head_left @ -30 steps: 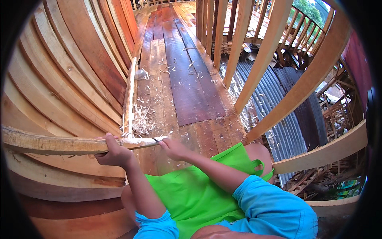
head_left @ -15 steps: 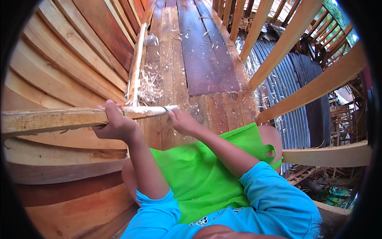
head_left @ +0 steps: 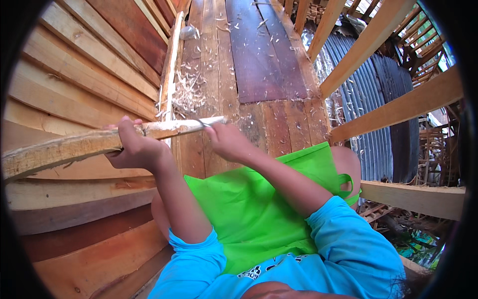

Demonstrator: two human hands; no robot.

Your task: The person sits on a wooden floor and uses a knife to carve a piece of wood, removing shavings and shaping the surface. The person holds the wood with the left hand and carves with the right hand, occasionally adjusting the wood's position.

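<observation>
A long rough wooden stick [head_left: 74, 145] runs from the left edge toward the middle, its right end pale and shaved. My left hand [head_left: 135, 147] is wrapped around it near the middle. My right hand [head_left: 228, 141] sits at the stick's pale tip and holds a small blade [head_left: 201, 122] against the wood; most of the blade is hidden in the fingers. A bright green cloth bag [head_left: 254, 199] lies across my lap under both forearms.
Overlapping wooden planks [head_left: 84, 74] form a wall on the left. A plank floor [head_left: 249, 60] strewn with wood shavings [head_left: 186, 92] stretches ahead. A thin pale slat [head_left: 168, 70] leans along the wall. Timber rails [head_left: 398, 107] and corrugated metal sheeting [head_left: 368, 89] lie to the right.
The view has tilted down and closer. My right hand has shifted along the stick's tip while my left hand keeps its grip; the stick stays roughly level.
</observation>
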